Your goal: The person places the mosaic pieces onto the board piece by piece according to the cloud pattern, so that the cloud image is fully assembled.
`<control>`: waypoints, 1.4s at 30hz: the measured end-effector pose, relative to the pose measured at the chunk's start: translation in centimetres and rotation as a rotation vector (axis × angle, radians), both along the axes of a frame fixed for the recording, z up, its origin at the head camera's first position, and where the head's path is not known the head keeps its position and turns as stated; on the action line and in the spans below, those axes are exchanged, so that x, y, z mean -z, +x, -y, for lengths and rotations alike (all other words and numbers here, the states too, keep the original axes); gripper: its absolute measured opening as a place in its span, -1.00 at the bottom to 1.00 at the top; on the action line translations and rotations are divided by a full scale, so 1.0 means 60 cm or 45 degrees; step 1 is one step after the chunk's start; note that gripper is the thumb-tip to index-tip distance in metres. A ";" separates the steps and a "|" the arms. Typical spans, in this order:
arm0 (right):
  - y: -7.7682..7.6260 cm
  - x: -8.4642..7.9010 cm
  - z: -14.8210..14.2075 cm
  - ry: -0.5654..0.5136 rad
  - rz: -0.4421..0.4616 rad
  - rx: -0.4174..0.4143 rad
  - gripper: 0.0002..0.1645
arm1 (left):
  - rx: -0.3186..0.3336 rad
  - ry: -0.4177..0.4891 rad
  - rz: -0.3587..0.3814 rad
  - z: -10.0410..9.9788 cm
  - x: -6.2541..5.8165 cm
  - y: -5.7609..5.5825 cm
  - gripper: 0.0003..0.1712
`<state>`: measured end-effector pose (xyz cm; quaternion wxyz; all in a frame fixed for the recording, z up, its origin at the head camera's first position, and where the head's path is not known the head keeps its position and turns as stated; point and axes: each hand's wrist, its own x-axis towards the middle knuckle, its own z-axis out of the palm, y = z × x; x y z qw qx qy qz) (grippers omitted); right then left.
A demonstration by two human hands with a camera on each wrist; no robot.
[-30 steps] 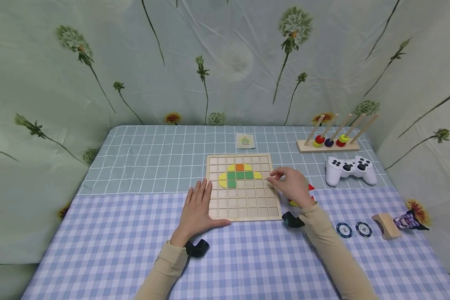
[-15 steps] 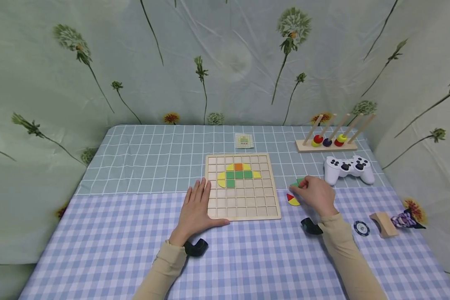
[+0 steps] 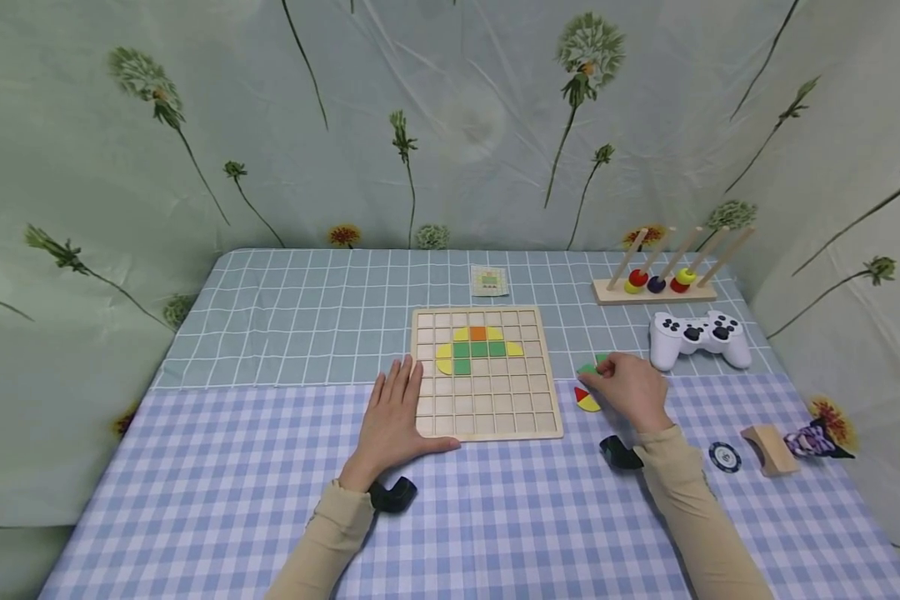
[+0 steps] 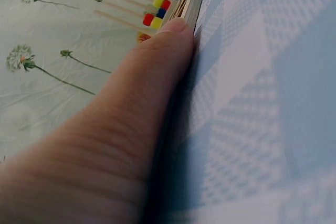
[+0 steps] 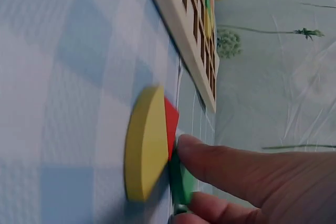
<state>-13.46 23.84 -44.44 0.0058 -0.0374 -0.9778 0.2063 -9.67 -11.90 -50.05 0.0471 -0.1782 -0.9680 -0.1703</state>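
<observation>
My left hand [image 3: 393,425] lies with straight fingers along the left edge of the wooden grid board [image 3: 495,407], its thumb along the front edge. Set in the board's cells are green square tiles, an orange tile [image 3: 477,333] and yellow curved pieces. Right of the board, my right hand [image 3: 633,393] pinches a green block [image 5: 182,182] between thumb and fingers at the tabletop. A yellow rounded piece [image 5: 149,145] and a red piece [image 5: 170,121] lie just in front of that hand. Part of the green pieces is hidden by the fingers.
A small pattern card [image 3: 489,282] lies behind the board. At the back right stands a peg rack [image 3: 622,295] with coloured beads, and before it a white game controller [image 3: 699,340]. Farther right are a round chip [image 3: 724,457], a wooden arch block [image 3: 771,450] and a purple figure [image 3: 813,440].
My right hand has moved from the board's right edge rightward to the loose pieces and taken hold of a green block there. The left hand stays on the board.
</observation>
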 end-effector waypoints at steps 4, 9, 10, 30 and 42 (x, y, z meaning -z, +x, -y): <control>-0.003 0.001 0.007 -0.076 -0.020 -0.059 -0.68 | 0.002 0.003 -0.006 0.000 -0.001 0.000 0.48; -0.007 0.003 0.022 -0.202 -0.086 -0.108 -0.75 | 0.004 0.007 -0.007 -0.001 -0.003 0.000 0.48; -0.008 0.004 0.027 -0.230 -0.102 -0.111 -0.76 | 0.003 0.008 -0.006 -0.001 -0.003 0.001 0.48; -0.039 0.011 0.177 -0.548 -0.114 -0.430 -0.92 | -0.008 -0.001 0.038 -0.002 -0.009 0.003 0.48; -0.051 0.014 0.204 -0.342 -0.124 -0.463 -0.91 | 0.000 0.002 0.024 -0.002 -0.007 0.002 0.48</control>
